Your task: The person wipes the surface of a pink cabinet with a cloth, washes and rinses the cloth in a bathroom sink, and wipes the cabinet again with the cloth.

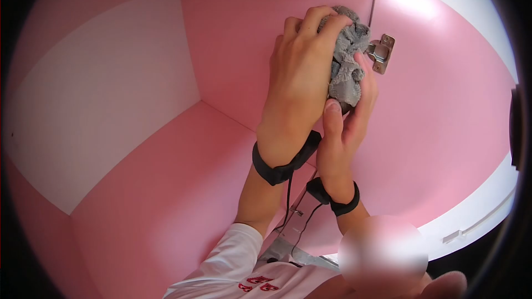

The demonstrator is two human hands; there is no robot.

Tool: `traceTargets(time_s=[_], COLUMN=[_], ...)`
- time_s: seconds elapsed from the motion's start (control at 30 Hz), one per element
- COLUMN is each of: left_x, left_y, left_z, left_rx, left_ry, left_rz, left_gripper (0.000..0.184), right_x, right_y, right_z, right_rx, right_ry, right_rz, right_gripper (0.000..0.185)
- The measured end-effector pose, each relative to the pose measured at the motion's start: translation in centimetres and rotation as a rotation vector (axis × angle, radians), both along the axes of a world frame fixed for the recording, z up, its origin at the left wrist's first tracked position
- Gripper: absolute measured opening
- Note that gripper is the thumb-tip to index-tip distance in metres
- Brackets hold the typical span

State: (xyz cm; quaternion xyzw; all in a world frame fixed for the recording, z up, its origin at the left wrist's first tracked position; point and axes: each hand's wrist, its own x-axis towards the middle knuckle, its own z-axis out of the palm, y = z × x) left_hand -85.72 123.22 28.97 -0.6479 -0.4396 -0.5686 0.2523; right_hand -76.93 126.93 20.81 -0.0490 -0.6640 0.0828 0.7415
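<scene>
A crumpled grey cloth [349, 41] is bunched between my two hands, beside the metal hinge on the pink door. My left hand [302, 66] lies over the cloth's left side, its fingers curled onto it. From below and the right, my right hand [352, 116] grips the lower part, thumb in front and fingers along the right edge. Something dark, too hidden to name, shows under the cloth near my right thumb. The metal hinge [381, 53] is just right of the cloth.
Pink cabinet walls [233, 39] with a whitish panel [111, 77] surround the left side. The pink door [443, 105] spreads to the right. A second hinge [297, 211] sits lower down. Black wristbands with cables are on both wrists. A blurred round patch covers the lower right.
</scene>
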Motion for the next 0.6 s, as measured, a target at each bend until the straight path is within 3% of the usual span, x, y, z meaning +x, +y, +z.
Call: traceTargets(time_s=[0.1, 0.2, 0.27, 0.33, 0.43, 0.5, 0.53, 0.6], left_x=[-0.4, -0.5, -0.6, -0.5, 0.6, 0.9, 0.7, 0.9], left_y=[-0.4, -0.2, -0.2, 0.6, 0.8, -0.7, -1.9, -2.6], left_z=[1.3, 2.0, -1.2, -3.0, -4.1, -1.2, -0.5, 0.2], left_rx=[-0.092, -0.167, -0.064, 0.039, 0.008, -0.230, -0.231, 0.007], left_ry=[0.096, 0.147, 0.196, 0.259, 0.196, 0.112, 0.109, 0.001], left_rz=[0.108, 0.037, 0.082, 0.126, -0.043, -0.033, -0.025, -0.049], left_gripper=[0.042, 0.036, 0.035, 0.033, 0.033, 0.036, 0.036, 0.036], right_x=[0.2, 0.9, 1.6, 3.5, 3.4, 3.0, 2.5, 2.4], right_y=[0.2, 0.1, -0.1, -0.6, -0.4, -0.6, -1.4, -1.6], right_z=[0.2, -0.4, -0.9, -1.4, -2.3, -1.5, -0.9, 0.3], right_rx=[-0.031, -0.107, -0.114, -0.088, -0.218, -0.147, -0.074, -0.012], right_ry=[-0.014, 0.000, 0.022, -0.178, -0.053, -0.056, -0.063, -0.067], right_rz=[0.001, 0.033, 0.051, -0.082, 0.026, 0.045, 0.055, 0.054], right_gripper=[0.064, 0.063, 0.062, 0.062, 0.065, 0.068, 0.068, 0.068])
